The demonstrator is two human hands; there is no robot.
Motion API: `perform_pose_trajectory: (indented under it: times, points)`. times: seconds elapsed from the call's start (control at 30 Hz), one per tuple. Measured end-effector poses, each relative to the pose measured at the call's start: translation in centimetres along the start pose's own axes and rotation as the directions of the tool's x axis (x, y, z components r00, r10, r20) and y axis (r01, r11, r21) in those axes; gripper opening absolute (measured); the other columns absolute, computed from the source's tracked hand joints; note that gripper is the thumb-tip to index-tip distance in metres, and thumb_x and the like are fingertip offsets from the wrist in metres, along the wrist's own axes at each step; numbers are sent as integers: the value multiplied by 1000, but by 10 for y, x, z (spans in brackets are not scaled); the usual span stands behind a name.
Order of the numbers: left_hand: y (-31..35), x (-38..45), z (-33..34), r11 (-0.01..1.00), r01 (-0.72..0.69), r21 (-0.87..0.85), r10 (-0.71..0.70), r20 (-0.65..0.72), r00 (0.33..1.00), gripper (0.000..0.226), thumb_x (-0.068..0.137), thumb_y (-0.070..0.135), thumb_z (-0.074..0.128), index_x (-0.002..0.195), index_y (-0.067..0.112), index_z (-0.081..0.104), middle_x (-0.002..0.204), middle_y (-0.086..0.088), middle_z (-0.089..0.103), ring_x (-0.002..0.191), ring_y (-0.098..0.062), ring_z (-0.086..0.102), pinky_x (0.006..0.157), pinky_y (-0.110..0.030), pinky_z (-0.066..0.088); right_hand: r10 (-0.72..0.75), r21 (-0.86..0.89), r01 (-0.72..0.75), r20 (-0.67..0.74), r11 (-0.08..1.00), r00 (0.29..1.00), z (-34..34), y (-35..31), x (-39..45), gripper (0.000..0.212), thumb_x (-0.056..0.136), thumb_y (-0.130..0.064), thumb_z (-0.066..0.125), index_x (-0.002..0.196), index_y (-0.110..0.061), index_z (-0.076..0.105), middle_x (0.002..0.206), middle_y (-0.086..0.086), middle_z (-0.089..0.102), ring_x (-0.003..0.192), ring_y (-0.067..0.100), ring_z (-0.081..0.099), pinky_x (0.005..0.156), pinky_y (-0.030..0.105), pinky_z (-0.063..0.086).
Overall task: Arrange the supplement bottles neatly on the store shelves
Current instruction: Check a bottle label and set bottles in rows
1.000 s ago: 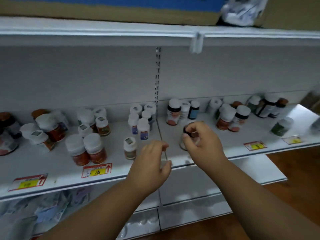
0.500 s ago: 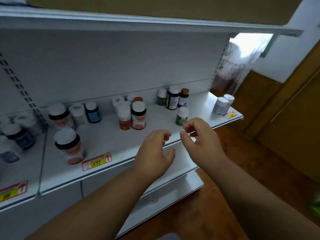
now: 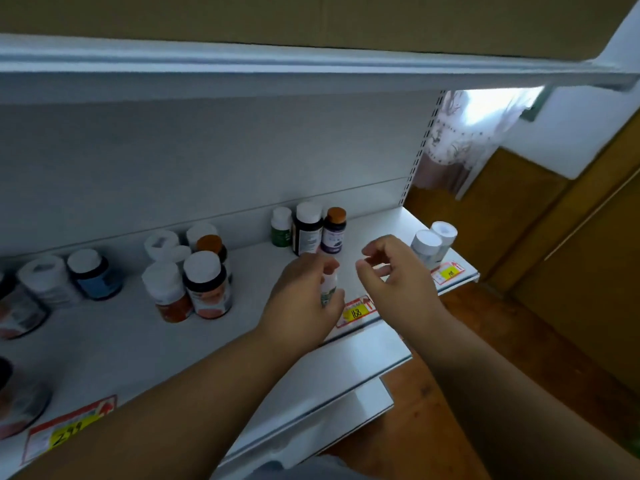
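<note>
My left hand [image 3: 304,296] grips a small green-labelled bottle with a white cap [image 3: 328,284] near the front of the white shelf [image 3: 114,344]. My right hand [image 3: 394,275] hovers just right of it, fingers loosely curled, holding nothing. Behind the hands stand a green bottle [image 3: 281,226], a dark bottle with a white cap [image 3: 307,228] and a purple bottle with an orange cap [image 3: 334,230]. Two orange-labelled bottles [image 3: 188,289] stand to the left, with more behind them. Two white bottles [image 3: 433,244] sit at the shelf's right end.
Several more bottles [image 3: 69,278] crowd the shelf's left part. Red-and-yellow price tags [image 3: 356,311] line the front edge. An upper shelf [image 3: 311,64] hangs overhead. A lower shelf [image 3: 346,400] juts out below. Wooden floor and a wooden panel [image 3: 571,271] lie to the right.
The view has swung right along the shelf. My right hand let go of the dark-capped bottle it held a second ago. My left hand now grips the small green-labelled bottle.
</note>
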State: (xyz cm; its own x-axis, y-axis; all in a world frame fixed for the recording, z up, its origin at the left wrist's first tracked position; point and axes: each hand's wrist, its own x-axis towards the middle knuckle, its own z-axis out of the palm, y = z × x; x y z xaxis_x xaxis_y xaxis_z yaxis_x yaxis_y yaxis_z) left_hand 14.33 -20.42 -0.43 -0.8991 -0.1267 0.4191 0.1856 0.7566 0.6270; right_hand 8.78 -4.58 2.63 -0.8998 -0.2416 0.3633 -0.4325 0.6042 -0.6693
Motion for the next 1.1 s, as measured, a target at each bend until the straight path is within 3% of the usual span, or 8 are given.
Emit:
perform_pose_trajectory:
  times: [0.13,0.23,0.3,0.37,0.47,0.73,0.9,1.1]
  points:
    - [-5,18,10,992,126,-32,-128,-107,986,25,84,34,62,106,34,52,99,14,51,92,0,48,74,-12,36,22,21,-24,108,999,994,17,38,59,29,85,-44,63,108,-47,45,116,-14,50,93,1,54,70,19,46]
    - [-5,32,17,967,254,-3,-251,-170,953,27,84,35,62,104,41,46,100,18,49,94,3,46,74,-8,33,-5,49,-7,244,999,970,36,68,106,46,86,-39,66,123,-46,40,133,-4,46,105,14,54,76,20,42]
    - [0,36,25,949,316,11,-305,-231,924,28,84,31,63,103,41,45,100,18,49,93,3,45,74,-8,33,-49,58,32,320,998,946,48,84,129,61,85,-35,69,135,-39,36,139,4,43,117,22,52,85,24,40]
    - [9,41,35,933,357,28,-333,-303,893,30,84,30,64,104,40,45,99,18,49,94,2,46,76,-9,34,-143,102,112,385,988,912,60,96,144,67,81,-32,72,137,-37,35,136,5,46,116,23,52,85,27,43]
    - [20,48,48,916,395,69,-341,-382,859,31,84,27,66,105,37,46,99,14,49,93,-1,46,76,-8,34,-266,156,219,425,963,865,74,110,152,64,78,-24,74,131,-38,40,127,2,51,109,21,56,75,20,43]
    - [35,50,65,884,441,156,-367,-352,861,33,85,30,66,116,26,54,103,16,48,97,-1,43,82,-14,35,-289,123,263,495,957,819,83,125,169,53,89,-20,60,130,-40,32,123,9,52,102,31,58,74,34,46]
    - [34,51,61,877,459,140,-396,-331,857,34,85,34,64,116,33,50,107,18,47,101,-1,46,87,-22,40,-297,124,271,451,955,842,67,126,164,50,88,-22,62,127,-37,36,117,6,58,98,29,60,77,39,53]
    - [26,16,33,907,404,123,-323,-413,852,50,81,45,67,125,27,52,112,13,52,101,0,48,85,-15,40,-370,473,222,246,853,896,29,63,137,51,80,-32,61,120,-53,39,108,-14,61,91,11,64,68,27,52]
